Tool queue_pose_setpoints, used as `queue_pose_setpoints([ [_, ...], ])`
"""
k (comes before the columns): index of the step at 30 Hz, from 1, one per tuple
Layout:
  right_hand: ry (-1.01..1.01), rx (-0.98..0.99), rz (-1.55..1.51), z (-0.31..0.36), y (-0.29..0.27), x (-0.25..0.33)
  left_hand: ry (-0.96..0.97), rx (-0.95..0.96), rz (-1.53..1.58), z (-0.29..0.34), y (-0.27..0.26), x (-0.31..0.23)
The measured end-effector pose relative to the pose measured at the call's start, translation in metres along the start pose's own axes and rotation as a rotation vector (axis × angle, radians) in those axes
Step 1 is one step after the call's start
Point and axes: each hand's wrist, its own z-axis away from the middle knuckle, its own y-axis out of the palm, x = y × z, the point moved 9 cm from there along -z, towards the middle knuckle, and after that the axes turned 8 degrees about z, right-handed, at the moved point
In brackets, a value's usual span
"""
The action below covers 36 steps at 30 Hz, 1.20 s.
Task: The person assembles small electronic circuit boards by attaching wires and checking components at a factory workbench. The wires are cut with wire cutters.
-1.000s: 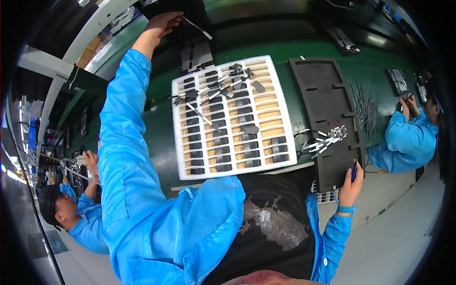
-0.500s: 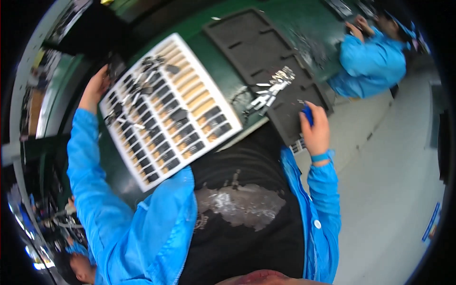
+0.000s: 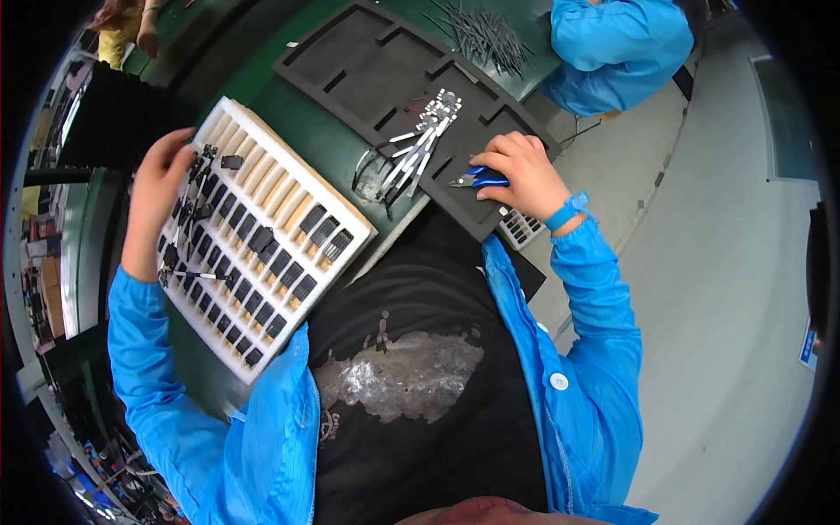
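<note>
My right hand [image 3: 523,178] is closed around blue-handled cutting pliers [image 3: 483,178], their jaws pointing left above the dark foam tray [image 3: 350,54]. At the left, my left hand [image 3: 156,197] hovers by the edge of a white slotted tray [image 3: 254,372], thumb and fingers apart with nothing seen between them. Many slots hold small black rectangular parts [image 3: 304,287]; the slots along the far side show bare tan bottoms. Loose black parts with wires [image 3: 185,219] lie across the slots beside my left hand. A bundle of white strips with small metallic ends [image 3: 424,144] rests on the foam tray.
Thin black strips [image 3: 490,37] lie piled on the green table [image 3: 249,74] beyond the foam tray. A co-worker in a blue jacket [image 3: 617,52] is at the far right. A small white slotted tray [image 3: 521,229] shows below the foam tray's near end.
My right hand has come left over the foam tray with the pliers. The dark thing at my left hand is no longer there, and its fingers are apart. The whole view has shifted.
</note>
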Motion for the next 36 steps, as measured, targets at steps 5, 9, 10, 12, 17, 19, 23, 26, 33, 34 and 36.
queue_pose_setpoints([
  [5, -0.102, -0.056, 0.007, -0.019, -0.011, -0.006, 0.326, 0.398, -0.274, 0.001, 0.144, -0.169],
  [9, -0.133, -0.141, 0.113, -0.054, -0.011, -0.015, 0.410, 0.500, -0.360, -0.007, 0.232, -0.185],
  [10, -0.137, -0.139, 0.141, -0.063, -0.008, -0.016, 0.397, 0.516, -0.398, -0.011, 0.251, -0.183],
  [12, -0.110, -0.140, 0.194, -0.075, 0.002, -0.023, 0.307, 0.566, -0.522, -0.017, 0.281, -0.171],
  [17, -0.038, -0.062, 0.228, -0.085, 0.020, -0.037, 0.286, 0.570, -0.614, -0.020, 0.309, -0.176],
  [19, 0.014, -0.109, 0.213, -0.082, 0.021, -0.038, 0.250, 0.611, -0.615, -0.017, 0.315, -0.174],
  [23, 0.047, -0.110, 0.097, -0.076, 0.022, -0.032, 0.192, 0.617, -0.583, -0.018, 0.318, -0.168],
  [26, 0.092, -0.074, 0.002, -0.075, 0.028, -0.038, 0.118, 0.628, -0.533, -0.019, 0.319, -0.164],
  [33, 0.203, -0.010, -0.116, -0.078, 0.029, -0.044, 0.013, 0.573, -0.420, -0.018, 0.319, -0.162],
  [34, 0.236, 0.069, -0.147, -0.080, 0.034, -0.045, 0.013, 0.574, -0.422, -0.018, 0.319, -0.162],
  [36, 0.269, 0.147, -0.179, -0.081, 0.036, -0.048, -0.062, 0.607, -0.391, -0.020, 0.319, -0.158],
])
